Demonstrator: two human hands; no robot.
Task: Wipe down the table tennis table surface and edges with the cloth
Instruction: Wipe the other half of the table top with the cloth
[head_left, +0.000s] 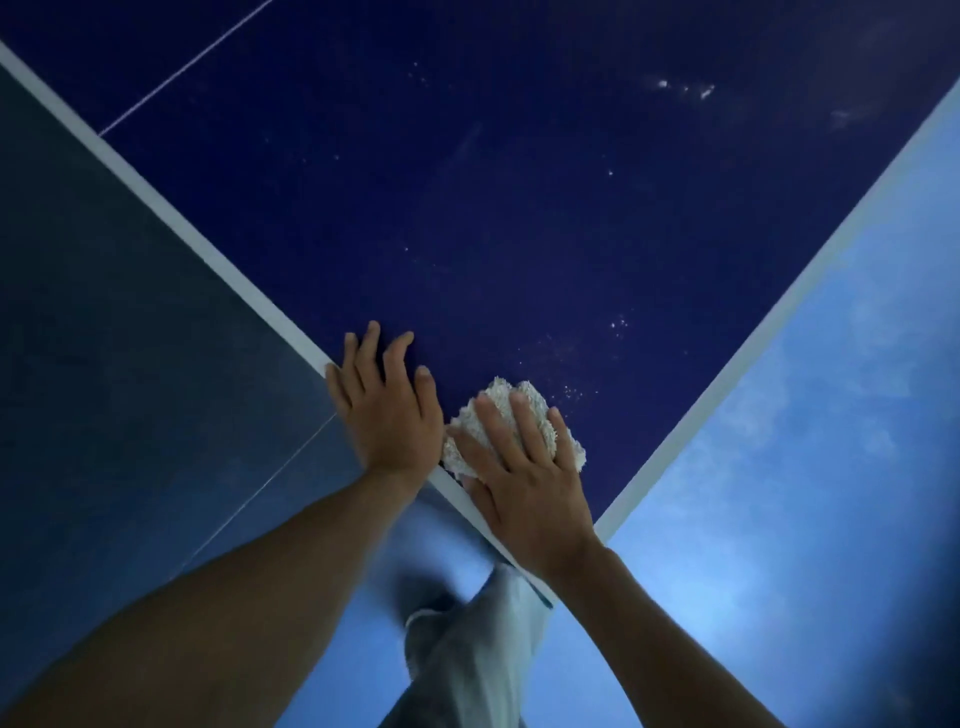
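Nearest to me, a leg in pale trousers (467, 654) stands on the glossy blue floor (779, 467). The foot below it is too blurred to make out. Two bare forearms reach up and away from the person towards the corner of the bench (519, 208), which points straight at the body.

The left grip (387, 415) lies released, palm down on the bench's left side. Its fingers are straight and slightly spread, the heel of the palm hangs past the white edge stripe (208, 244), and it holds nothing.

Just beside it, the right grip (530, 488) is also unclenched. It presses flat on the cloth (504, 387), with its wrist over the very corner and its fingers stretched forward across the top. The cloth is a white, nubbly, bunched pad lying on the dark blue surface just inside the corner. It sits under the fingers and front of the palm, sticking out beyond the fingertips and at the outer side of the hand. Its near left end almost touches the left grip.

Beyond the cloth, small white specks (618, 322) dot the surface, and pale smears (685, 91) show farther off to the right. The second white edge stripe (779, 312) runs away along the right side. At the far left, a thin white line (182, 62) crosses the blue top.
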